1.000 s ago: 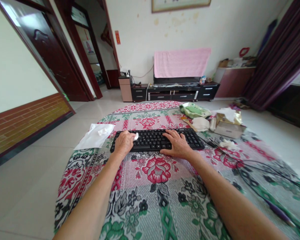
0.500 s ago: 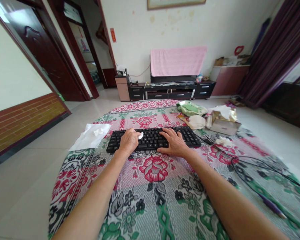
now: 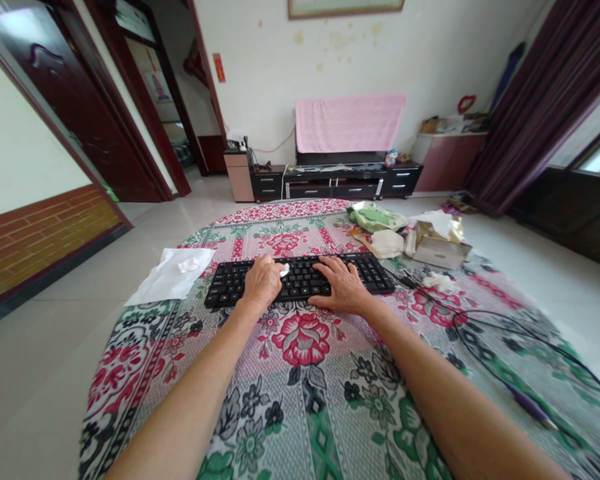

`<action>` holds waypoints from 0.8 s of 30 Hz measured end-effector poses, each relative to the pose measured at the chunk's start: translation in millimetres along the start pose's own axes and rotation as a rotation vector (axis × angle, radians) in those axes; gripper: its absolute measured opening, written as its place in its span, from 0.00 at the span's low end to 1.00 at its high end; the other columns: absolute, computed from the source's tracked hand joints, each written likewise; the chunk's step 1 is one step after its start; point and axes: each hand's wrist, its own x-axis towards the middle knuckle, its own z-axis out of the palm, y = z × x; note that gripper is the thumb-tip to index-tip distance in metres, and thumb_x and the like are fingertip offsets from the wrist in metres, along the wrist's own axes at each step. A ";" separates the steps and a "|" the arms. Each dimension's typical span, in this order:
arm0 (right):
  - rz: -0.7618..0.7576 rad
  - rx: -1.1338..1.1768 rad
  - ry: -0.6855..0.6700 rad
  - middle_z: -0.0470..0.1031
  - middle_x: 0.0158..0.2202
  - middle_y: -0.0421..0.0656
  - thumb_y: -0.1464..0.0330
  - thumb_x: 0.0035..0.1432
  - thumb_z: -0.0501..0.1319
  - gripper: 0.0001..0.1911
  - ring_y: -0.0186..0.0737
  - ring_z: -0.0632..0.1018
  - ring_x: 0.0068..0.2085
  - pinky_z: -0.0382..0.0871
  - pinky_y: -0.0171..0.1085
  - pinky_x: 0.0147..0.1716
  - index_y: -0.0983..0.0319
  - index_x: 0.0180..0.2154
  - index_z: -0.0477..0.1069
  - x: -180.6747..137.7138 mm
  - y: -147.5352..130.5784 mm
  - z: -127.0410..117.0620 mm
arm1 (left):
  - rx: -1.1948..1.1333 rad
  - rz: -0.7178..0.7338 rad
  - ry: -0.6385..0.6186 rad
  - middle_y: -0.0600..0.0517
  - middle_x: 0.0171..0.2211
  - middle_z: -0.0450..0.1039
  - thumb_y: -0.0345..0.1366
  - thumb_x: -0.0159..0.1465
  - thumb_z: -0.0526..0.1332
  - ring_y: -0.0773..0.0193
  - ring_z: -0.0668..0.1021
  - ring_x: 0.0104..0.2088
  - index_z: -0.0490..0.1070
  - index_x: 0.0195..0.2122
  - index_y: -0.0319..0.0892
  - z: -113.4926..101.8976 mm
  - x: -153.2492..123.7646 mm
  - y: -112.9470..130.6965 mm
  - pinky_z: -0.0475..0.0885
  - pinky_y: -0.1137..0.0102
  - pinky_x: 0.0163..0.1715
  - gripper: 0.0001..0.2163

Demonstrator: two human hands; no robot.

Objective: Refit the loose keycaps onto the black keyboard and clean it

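Observation:
A black keyboard (image 3: pixel 300 285) lies on the flowered tablecloth (image 3: pixel 303 340). My left hand (image 3: pixel 263 283) is closed over its left half, pinching a small white wad (image 3: pixel 285 269) that looks like tissue or cotton and rests against the keys. On the right half, my right hand (image 3: pixel 344 285) lies with its fingers spread over the keys and the thumb near the front edge. The keys beneath both hands are hidden.
Left of the keyboard is a white sheet (image 3: pixel 167 283) with a crumpled white piece (image 3: pixel 188 265). To the right are a green bag (image 3: pixel 377 217), a pale folded cloth (image 3: pixel 387 243), an open box (image 3: pixel 441 252), a white scrap (image 3: pixel 439 281), black cables (image 3: pixel 505 320) and a purple pen-like object (image 3: pixel 530 404).
My left hand with the white wad has shifted slightly to the right along the keyboard. My right hand keeps its place on the keys. The whole view has turned a little.

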 end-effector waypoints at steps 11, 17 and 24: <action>-0.007 0.004 0.005 0.56 0.59 0.50 0.46 0.44 0.58 0.39 0.54 0.57 0.57 0.52 0.57 0.51 0.59 0.55 0.59 0.3 0.5 -0.1 | -0.061 0.051 -0.023 0.49 0.34 0.70 0.32 0.61 0.50 0.62 0.72 0.39 0.76 0.37 0.48 -1.4 5.7 10.5 0.66 0.71 0.39 0.15; 0.015 0.040 0.010 0.56 0.59 0.51 0.46 0.45 0.57 0.39 0.56 0.57 0.57 0.50 0.61 0.50 0.59 0.55 0.59 1.5 -5.9 -5.9 | -0.153 -0.009 -0.007 0.49 0.37 0.73 0.31 0.57 0.53 0.61 0.73 0.40 0.75 0.40 0.44 -6.4 4.3 -13.3 0.67 0.69 0.44 0.14; -0.104 0.162 0.074 0.65 0.54 0.47 0.63 0.56 0.55 0.21 0.46 0.65 0.53 0.57 0.47 0.48 0.58 0.52 0.62 34.3 -45.4 -12.7 | -0.485 -0.070 -0.065 0.51 0.44 0.74 0.28 0.49 0.57 0.65 0.75 0.41 0.65 0.54 0.42 -17.1 7.9 -30.1 0.68 0.72 0.45 0.27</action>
